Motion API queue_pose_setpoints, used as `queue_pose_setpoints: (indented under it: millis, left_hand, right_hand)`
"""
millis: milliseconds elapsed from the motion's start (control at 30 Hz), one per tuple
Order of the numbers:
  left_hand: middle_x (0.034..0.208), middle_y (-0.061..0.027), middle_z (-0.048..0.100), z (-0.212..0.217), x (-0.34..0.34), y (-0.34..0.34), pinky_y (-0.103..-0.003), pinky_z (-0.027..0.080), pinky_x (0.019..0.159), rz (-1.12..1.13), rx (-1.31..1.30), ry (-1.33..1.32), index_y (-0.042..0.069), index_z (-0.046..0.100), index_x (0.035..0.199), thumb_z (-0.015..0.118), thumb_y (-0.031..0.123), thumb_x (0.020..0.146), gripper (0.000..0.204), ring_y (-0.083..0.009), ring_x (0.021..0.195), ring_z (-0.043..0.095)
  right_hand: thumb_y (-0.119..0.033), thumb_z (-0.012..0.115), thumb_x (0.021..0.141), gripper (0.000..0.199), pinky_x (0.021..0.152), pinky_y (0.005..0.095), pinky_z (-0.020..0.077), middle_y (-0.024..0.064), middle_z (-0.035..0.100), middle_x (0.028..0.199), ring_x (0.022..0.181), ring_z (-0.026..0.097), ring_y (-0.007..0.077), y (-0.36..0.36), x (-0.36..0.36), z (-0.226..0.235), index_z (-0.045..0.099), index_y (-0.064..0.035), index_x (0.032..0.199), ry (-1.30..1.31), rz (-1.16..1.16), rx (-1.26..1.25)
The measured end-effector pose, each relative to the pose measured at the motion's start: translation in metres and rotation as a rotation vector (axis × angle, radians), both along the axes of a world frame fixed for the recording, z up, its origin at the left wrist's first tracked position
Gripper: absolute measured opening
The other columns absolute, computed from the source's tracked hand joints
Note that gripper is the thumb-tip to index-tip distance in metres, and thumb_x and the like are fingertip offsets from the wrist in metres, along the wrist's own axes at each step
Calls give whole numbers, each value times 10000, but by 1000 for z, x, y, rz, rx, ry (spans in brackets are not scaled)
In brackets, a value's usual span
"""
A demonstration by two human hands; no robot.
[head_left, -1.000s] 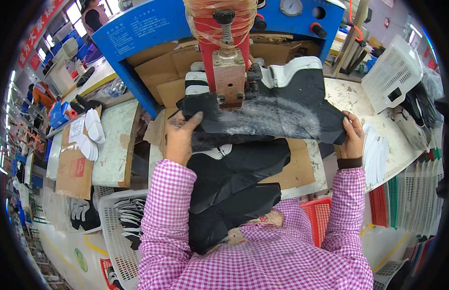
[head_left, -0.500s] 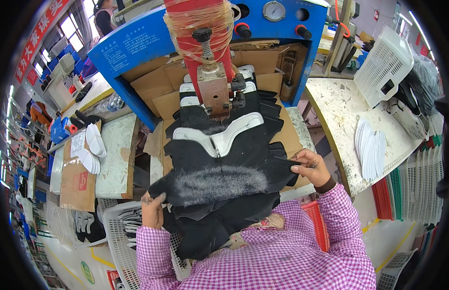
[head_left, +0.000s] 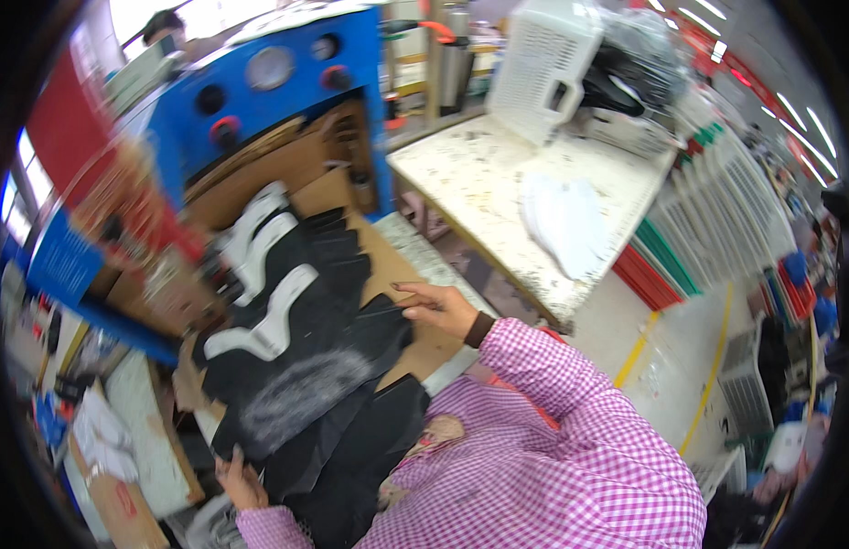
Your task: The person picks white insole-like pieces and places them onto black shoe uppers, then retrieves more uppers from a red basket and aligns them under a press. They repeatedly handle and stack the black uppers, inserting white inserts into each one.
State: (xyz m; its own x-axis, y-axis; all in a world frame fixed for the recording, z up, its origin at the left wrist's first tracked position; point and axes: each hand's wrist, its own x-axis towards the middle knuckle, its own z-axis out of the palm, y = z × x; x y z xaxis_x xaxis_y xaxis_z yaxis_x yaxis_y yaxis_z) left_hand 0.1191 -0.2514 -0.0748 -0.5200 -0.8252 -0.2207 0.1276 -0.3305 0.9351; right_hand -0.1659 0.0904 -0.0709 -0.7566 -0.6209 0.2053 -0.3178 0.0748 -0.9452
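A flat black fabric piece (head_left: 306, 395) with a greyish fuzzy patch lies stretched between my hands. At its near left corner, my left hand (head_left: 241, 482) is closed on the edge, a little blurred. The right edge is pinched between thumb and fingers of my right hand (head_left: 447, 311). Just beyond the fuzzy patch is a white V-shaped pad (head_left: 269, 325) on black material. Farther back, more white pads (head_left: 260, 256) lie on layered black pieces. Other black pieces (head_left: 351, 467) hang over my lap, under the held one.
The blue machine (head_left: 269, 91) with gauge and knobs stands behind; its red arm (head_left: 155, 229), wrapped in pale bands, is at left. A white side table (head_left: 470, 169) at right bears stacked white cutouts (head_left: 566, 224) and a white basket (head_left: 543, 69). Upright crates (head_left: 717, 210) stand beyond.
The view has swung to the right, so the machine and fabric now sit farther left and tilted. Both hands keep their places at the black piece's edges.
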Motion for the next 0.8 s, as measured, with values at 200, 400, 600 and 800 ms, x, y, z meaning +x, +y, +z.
queue_pose_setpoints:
  millis: [200,400,600,800]
  left_hand:
    - [713,1,529,-16,14,-12,-222,417,563,176,-8,-158,35,503,1096,592,196,934,245,-78,567,446]
    - [1182,-126,590,-24,38,-38,-352,461,869,71,-152,-243,0,371,1366,467,336,985,517,-208,1024,584]
    - [1077,-104,639,10,64,-43,-249,486,734,218,-201,-73,40,487,1196,618,210,911,357,-143,874,616]
    - [1020,-95,641,41,58,-23,-232,486,736,230,-315,27,29,513,1117,603,132,905,252,-137,860,620]
  right_hand:
    - [-163,692,816,449,785,322,536,110,672,1075,871,674,198,121,-25,35,566,-80,1238,434,-573,255]
    - [-285,724,769,588,918,406,452,184,597,1162,1059,570,334,261,-83,19,514,-10,1244,566,-1192,757]
    - [-224,643,816,275,785,403,438,117,623,918,878,599,281,277,-102,-21,575,-60,1026,638,-1212,1055]
    - [-158,595,838,67,652,394,438,82,630,716,690,612,260,276,-105,-38,597,-91,833,887,-1116,1104]
